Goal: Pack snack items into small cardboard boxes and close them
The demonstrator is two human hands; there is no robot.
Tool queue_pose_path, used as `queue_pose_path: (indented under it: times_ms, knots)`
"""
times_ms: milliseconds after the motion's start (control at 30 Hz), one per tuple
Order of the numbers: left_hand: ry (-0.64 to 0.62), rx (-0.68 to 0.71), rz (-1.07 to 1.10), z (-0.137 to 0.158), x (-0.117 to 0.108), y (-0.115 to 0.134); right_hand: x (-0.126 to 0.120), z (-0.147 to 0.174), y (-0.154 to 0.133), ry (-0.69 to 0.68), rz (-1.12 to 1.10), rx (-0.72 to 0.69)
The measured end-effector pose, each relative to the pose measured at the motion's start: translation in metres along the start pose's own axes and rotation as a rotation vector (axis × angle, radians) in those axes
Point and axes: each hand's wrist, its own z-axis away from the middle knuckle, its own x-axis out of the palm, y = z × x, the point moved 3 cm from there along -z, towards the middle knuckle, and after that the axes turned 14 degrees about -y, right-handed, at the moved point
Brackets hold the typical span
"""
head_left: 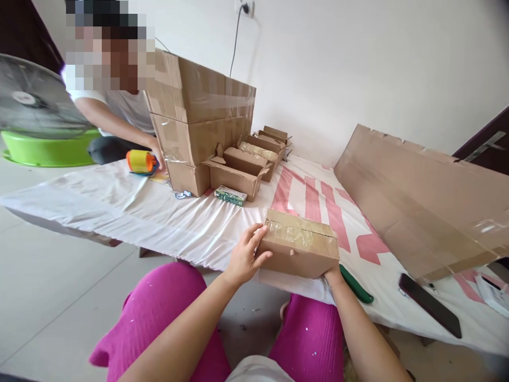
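A pink-marked white cloth point(199, 228) stretched across mid-frame, bearing a stack of cardboard boxes point(204, 111) at upper left of center and a broad cardboard panel point(417, 196) at right. At lower center, a taped cardboard box point(296, 260) was at the cloth's near edge, its left end held by the left hand point(247, 254), fingers spread. The right hand point(332, 276) met its lower right corner, fingers hidden, their grip impossible to tell. A black smartphone point(430, 306) lay at lower right.
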Motion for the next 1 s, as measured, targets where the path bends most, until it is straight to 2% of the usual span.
queue_pose_path:
  times_ms: [100, 233, 367, 467, 567, 667, 733, 800, 900, 1000]
  knots:
    - [0.008, 0.022, 0.003, 0.003, -0.005, 0.006, -0.013, 0.02, -0.006, 0.023, 0.042, 0.025]
    - [-0.006, 0.03, 0.042, 0.003, -0.011, 0.014, -0.044, 0.048, -0.012, 0.081, 0.354, 0.006]
    - [0.024, 0.071, 0.057, -0.001, -0.015, 0.018, -0.061, 0.068, 0.002, 0.013, 0.592, 0.163]
    - [0.031, 0.081, 0.083, -0.005, -0.014, 0.016, -0.068, 0.074, 0.01, -0.022, 0.625, 0.228]
    - [0.032, 0.083, 0.131, -0.007, -0.012, 0.014, -0.088, 0.067, -0.004, 0.124, 0.571, 0.26]
    - [0.029, 0.085, 0.202, -0.009, -0.009, 0.012, -0.113, 0.05, -0.051, 0.343, 0.517, 0.143]
    - [0.025, 0.082, 0.251, -0.009, -0.007, 0.011, -0.12, 0.037, -0.099, 0.36, 0.534, -0.036]
    - [0.021, 0.081, 0.281, -0.009, -0.006, 0.011, -0.115, 0.023, -0.149, 0.239, 0.576, -0.177]
    - [0.02, 0.081, 0.293, -0.009, -0.004, 0.009, -0.087, 0.004, -0.213, -0.087, 0.718, -0.319]
    - [0.029, 0.084, 0.293, -0.009, -0.002, 0.008, -0.055, -0.012, -0.251, -0.335, 0.905, -0.31]
